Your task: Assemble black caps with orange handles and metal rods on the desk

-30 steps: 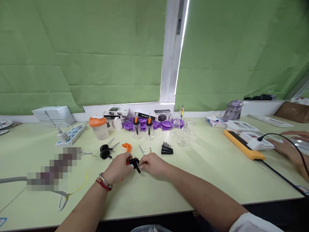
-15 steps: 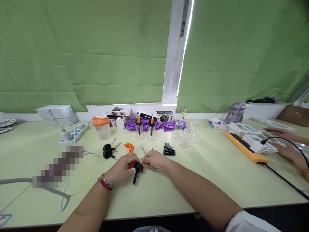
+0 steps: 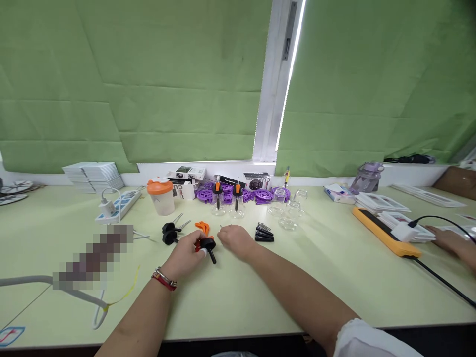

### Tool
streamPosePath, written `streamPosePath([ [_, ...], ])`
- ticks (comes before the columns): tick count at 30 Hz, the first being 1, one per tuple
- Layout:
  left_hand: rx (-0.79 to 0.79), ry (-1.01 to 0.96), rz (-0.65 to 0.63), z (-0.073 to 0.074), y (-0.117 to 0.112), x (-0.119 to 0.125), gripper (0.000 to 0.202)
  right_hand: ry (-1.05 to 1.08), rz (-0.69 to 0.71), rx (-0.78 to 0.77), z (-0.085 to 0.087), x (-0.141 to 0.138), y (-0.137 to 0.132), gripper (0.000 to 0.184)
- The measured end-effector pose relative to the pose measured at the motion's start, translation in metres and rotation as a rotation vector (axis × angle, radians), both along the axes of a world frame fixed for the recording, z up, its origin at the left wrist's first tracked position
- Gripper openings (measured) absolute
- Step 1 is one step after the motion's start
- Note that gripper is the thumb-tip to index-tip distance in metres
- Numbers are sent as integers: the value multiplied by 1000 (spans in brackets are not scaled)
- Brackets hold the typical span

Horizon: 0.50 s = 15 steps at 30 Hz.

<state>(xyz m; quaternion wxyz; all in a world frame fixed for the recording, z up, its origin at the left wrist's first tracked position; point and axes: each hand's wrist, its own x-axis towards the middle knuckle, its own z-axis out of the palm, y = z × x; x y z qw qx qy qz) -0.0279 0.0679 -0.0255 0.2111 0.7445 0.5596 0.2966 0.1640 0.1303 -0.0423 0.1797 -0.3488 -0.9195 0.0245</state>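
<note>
My left hand (image 3: 188,255) is closed on a black round cap (image 3: 208,243) with a black tube (image 3: 212,256) pointing down and toward me. A bit of orange-red shows between its fingers and the cap. Just to the right, my right hand (image 3: 236,240) rests low on the table with curled fingers. Whatever lies under its fingertips is hidden. Orange levers (image 3: 203,227) lie just beyond my hands. To the left are black caps with metal rods (image 3: 170,234). Black tubes (image 3: 264,236) and springs (image 3: 263,226) lie right of my right hand.
Two glass jars with black-and-orange tops (image 3: 237,203) stand before purple parts (image 3: 263,197). Clear glass jars (image 3: 289,222) are right of them. An orange-lidded cup (image 3: 159,187), a yellow power strip (image 3: 386,232) and a grey hanger (image 3: 84,295) lie around. Another person's hand (image 3: 448,240) is far right.
My right hand has moved off the black cap to the table beyond it. My left hand has turned the cap, so its tube now points to the right. The view has shifted slightly.
</note>
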Motion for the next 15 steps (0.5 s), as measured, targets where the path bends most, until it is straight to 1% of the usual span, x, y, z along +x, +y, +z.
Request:
streamPosePath([
  [2,14,-60,98,-3,5,-3,18,-174,70,72,-3,0,2,21],
  [4,11,-115,188,-5,8,-6,19,-200,93,66,-3,1,2,23],
  [5,9,-134,213,-6,10,-7,19,-156,83,40,-3,0,2,24],
  [7,15,-165,218,-8,11,-6,20,50,17,-54,-3,-2,-1,26],
  [9,29,-205,164,-10,10,-3,23,350,-77,-244,-2,-7,-6,30],
  [11,19,-248,73,-10,8,2,26,605,-132,-516,0,-13,-13,34],
  [13,-16,-261,-16,-9,4,6,27,754,-139,-762,4,-17,-21,31],
  [15,-60,-252,-71,-7,1,9,27,856,-189,-887,9,-15,-26,21],
])
